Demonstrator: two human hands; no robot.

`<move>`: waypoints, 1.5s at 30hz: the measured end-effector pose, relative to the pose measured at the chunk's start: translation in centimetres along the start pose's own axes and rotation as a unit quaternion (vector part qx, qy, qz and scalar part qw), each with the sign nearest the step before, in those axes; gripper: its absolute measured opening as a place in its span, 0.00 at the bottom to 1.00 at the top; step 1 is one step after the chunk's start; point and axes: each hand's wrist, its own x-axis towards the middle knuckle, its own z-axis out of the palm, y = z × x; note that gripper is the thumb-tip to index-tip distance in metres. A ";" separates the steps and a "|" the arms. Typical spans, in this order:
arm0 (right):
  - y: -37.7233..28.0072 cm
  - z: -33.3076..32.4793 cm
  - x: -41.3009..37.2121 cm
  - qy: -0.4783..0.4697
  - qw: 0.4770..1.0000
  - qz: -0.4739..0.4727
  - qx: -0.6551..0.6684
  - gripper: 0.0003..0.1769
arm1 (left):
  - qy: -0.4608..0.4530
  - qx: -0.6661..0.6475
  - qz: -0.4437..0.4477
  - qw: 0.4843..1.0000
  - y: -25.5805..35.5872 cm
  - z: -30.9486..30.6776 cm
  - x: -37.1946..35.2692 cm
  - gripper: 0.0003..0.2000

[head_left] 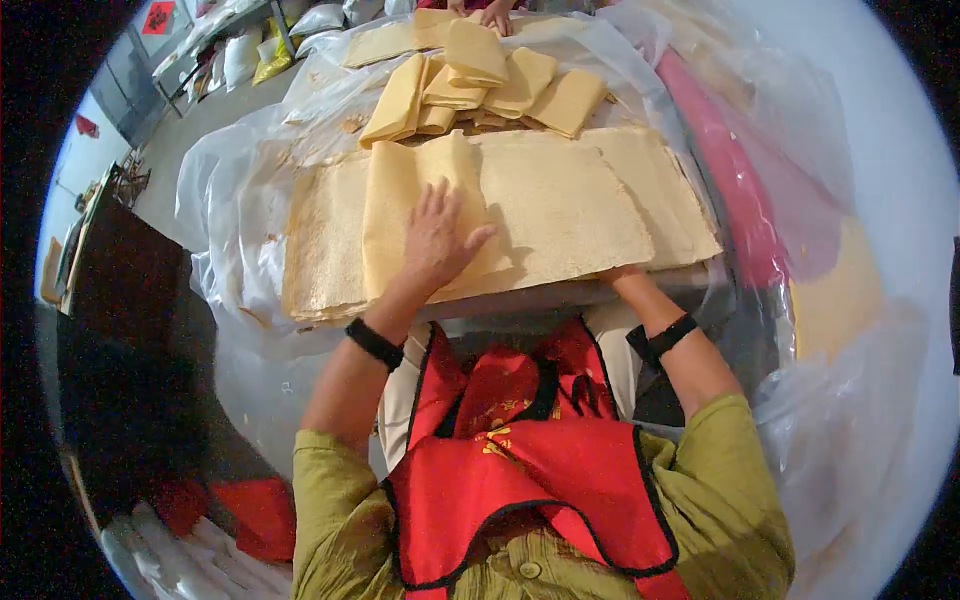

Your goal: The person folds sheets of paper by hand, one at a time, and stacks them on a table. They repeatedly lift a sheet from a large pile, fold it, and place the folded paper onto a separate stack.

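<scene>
My left hand (pixel 440 238) lies flat, fingers spread, on a folded-over part of a thin tan sheet (pixel 425 160). The rest of the sheet (pixel 560 205) extends to the right over more sheets of the same kind. At its near right edge, my right hand (pixel 624 273) reaches underneath, so the fingers are hidden. Flat stacked sheets (pixel 325 235) show on the left, and others (pixel 670 205) stick out on the right. Beyond them lies a loose pile of folded tan bundles (pixel 475 55).
Clear plastic (pixel 235 185) covers the table around the sheets. Another person's hand (pixel 497 15) is at the far end, by more sheets. A pink strip (pixel 730 170) runs along the right side. White sacks (pixel 240 58) stand at the back left, and a dark panel (pixel 125 330) at the left.
</scene>
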 end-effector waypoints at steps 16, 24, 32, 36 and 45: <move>-9.7 10.5 4.1 -0.083 0.939 -0.225 -0.248 0.26 | -0.057 -0.645 -0.317 0.693 -5.4 -0.3 0.1 0.18; -9.3 10.9 3.4 -0.152 0.899 -0.179 -0.369 0.32 | 0.063 0.033 -0.165 0.984 -4.1 -5.1 -2.0 0.24; -10.5 10.0 4.2 -0.150 0.907 -0.146 -0.365 0.30 | -0.063 -0.361 -0.314 0.876 -8.8 -4.2 -1.3 0.23; -7.6 10.3 5.7 -0.140 0.888 -0.191 -0.393 0.26 | -0.064 -0.495 -0.343 0.796 -4.3 -6.7 0.1 0.22; 0.0 10.9 6.4 -0.064 0.988 -0.101 -0.093 0.22 | 0.006 -0.191 -0.003 0.982 0.8 1.5 2.0 0.28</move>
